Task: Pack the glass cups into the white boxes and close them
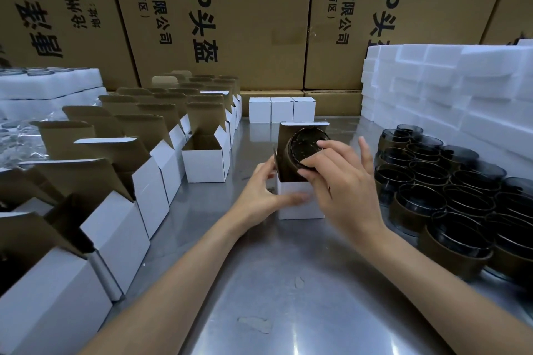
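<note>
A small white box stands open on the steel table in the middle of the view, its brown-lined lid flap upright behind. My left hand grips the box's left side and front. My right hand holds a dark glass cup tilted at the box's mouth, its base turned toward me. Several more dark glass cups with brown sleeves crowd the table on the right. Three closed white boxes stand in a row at the back.
Rows of open white boxes fill the left side. White foam blocks are stacked at the back right, foam trays at the back left. Big brown cartons form a wall behind. Bare steel table lies between my forearms.
</note>
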The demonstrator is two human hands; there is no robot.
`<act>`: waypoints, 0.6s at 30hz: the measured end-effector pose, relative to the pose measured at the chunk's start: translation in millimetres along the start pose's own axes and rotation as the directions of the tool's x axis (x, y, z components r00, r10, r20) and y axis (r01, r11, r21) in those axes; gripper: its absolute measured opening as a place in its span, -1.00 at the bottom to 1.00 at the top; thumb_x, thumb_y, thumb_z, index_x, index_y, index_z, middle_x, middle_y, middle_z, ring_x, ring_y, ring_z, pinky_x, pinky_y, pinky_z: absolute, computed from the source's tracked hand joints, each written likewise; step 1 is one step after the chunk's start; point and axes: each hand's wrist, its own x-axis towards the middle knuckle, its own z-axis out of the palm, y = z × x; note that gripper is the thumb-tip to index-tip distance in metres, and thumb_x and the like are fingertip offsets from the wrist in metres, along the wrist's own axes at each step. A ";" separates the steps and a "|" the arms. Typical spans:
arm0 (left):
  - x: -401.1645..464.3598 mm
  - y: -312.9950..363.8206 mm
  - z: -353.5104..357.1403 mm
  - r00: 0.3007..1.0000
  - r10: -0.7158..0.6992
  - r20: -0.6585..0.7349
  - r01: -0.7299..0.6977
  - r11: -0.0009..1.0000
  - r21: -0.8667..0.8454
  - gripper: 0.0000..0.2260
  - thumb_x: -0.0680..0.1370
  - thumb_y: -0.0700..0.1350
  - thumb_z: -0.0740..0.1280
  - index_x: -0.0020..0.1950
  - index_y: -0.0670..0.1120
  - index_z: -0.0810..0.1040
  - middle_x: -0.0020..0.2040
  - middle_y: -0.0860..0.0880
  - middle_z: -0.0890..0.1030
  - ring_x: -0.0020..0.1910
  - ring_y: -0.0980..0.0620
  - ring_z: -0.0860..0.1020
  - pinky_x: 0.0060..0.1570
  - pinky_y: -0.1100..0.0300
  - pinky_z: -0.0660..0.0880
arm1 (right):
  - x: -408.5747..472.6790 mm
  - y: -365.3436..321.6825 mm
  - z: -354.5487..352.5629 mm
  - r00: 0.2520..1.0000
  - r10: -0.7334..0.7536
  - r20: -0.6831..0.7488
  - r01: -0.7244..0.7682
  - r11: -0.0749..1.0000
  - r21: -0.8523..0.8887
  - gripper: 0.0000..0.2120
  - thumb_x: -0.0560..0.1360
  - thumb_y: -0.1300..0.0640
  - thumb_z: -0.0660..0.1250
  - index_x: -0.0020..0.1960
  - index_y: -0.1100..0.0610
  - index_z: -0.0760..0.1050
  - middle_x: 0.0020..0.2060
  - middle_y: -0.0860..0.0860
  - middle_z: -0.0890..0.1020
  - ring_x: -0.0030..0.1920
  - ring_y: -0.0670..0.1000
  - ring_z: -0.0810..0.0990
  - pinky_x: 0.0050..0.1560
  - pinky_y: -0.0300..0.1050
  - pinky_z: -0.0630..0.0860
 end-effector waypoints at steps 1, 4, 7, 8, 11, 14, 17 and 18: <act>-0.1 0.3 0.1 1.000 0.001 0.000 -0.001 1.000 0.001 -0.52 0.24 0.10 0.53 0.10 0.30 0.45 0.23 0.07 0.45 0.24 0.24 0.41 0.03 0.45 0.32 | -0.7 2.1 0.5 1.000 -0.012 0.026 0.012 1.000 -0.009 -0.80 0.51 0.11 0.24 -0.16 0.14 0.60 -0.18 -0.02 0.66 0.15 0.09 0.59 0.39 0.10 0.06; -0.7 1.0 1.0 1.000 0.004 -0.006 -0.004 1.000 -0.002 -0.52 0.24 0.09 0.52 0.08 0.31 0.43 0.23 0.06 0.46 0.24 0.23 0.42 0.01 0.47 0.33 | -3.6 6.4 3.5 0.993 -0.036 0.109 0.038 0.999 -0.012 -0.85 0.50 0.12 0.27 -0.11 0.11 0.61 -0.09 0.00 0.64 0.24 0.08 0.46 0.41 0.09 0.01; -0.8 0.4 1.0 1.000 0.009 -0.002 -0.009 1.000 0.000 -0.51 0.25 0.09 0.51 0.10 0.31 0.42 0.24 0.05 0.46 0.26 0.19 0.42 0.00 0.52 0.34 | -5.9 8.2 6.4 0.987 0.018 0.159 -0.021 1.000 0.017 -0.82 0.49 0.11 0.25 -0.13 0.12 0.61 0.02 0.06 0.60 0.26 0.08 0.31 0.40 0.08 -0.02; -0.7 0.3 1.1 1.000 0.013 0.000 -0.013 1.000 -0.002 -0.51 0.25 0.09 0.51 0.10 0.31 0.42 0.24 0.05 0.46 0.27 0.18 0.42 -0.01 0.52 0.34 | -6.7 8.5 7.1 0.983 0.030 0.182 -0.032 0.999 0.010 -0.76 0.51 0.08 0.19 -0.15 0.12 0.61 0.05 0.07 0.59 0.27 0.08 0.29 0.40 0.08 -0.04; -0.1 -0.9 1.3 1.000 0.020 -0.006 -0.020 1.000 -0.011 -0.51 0.25 0.09 0.51 0.10 0.31 0.42 0.24 0.05 0.47 0.28 0.14 0.42 0.01 0.47 0.34 | -8.4 8.6 8.0 0.965 0.077 0.250 -0.079 0.997 -0.003 -0.69 0.54 0.04 0.14 -0.16 0.11 0.62 0.14 0.06 0.56 0.29 0.05 0.23 0.42 0.05 -0.09; 0.0 -1.7 1.5 0.999 0.046 -0.008 -0.046 0.999 -0.026 -0.38 0.26 0.09 0.53 0.28 0.25 0.39 0.30 0.06 0.46 0.30 0.13 0.42 0.06 0.39 0.37 | -8.4 9.0 7.4 0.959 0.116 0.257 -0.125 0.992 0.019 -0.66 0.56 -0.02 0.10 -0.05 0.06 0.64 0.20 0.03 0.53 0.33 0.02 0.20 0.45 0.08 -0.09; -1.4 -1.8 3.0 0.997 0.056 -0.050 -0.059 0.996 -0.069 -0.09 0.28 0.08 0.56 0.50 0.19 0.12 0.39 0.12 0.34 0.33 0.17 0.38 0.10 0.37 0.37 | -5.1 10.7 5.5 0.953 0.182 0.242 -0.206 0.975 0.078 -0.55 0.56 -0.10 -0.03 0.21 -0.02 0.56 0.31 -0.03 0.47 0.38 -0.03 0.14 0.44 0.19 0.06; -2.4 -0.7 3.4 0.995 0.064 -0.083 -0.069 0.995 -0.070 -0.05 0.27 0.11 0.56 0.50 0.20 0.06 0.38 0.15 0.32 0.32 0.19 0.37 0.10 0.39 0.35 | -3.8 11.8 5.2 0.947 0.210 0.244 -0.240 0.966 0.100 -0.54 0.56 -0.11 -0.03 0.28 -0.05 0.51 0.35 -0.05 0.44 0.40 -0.05 0.11 0.44 0.18 0.08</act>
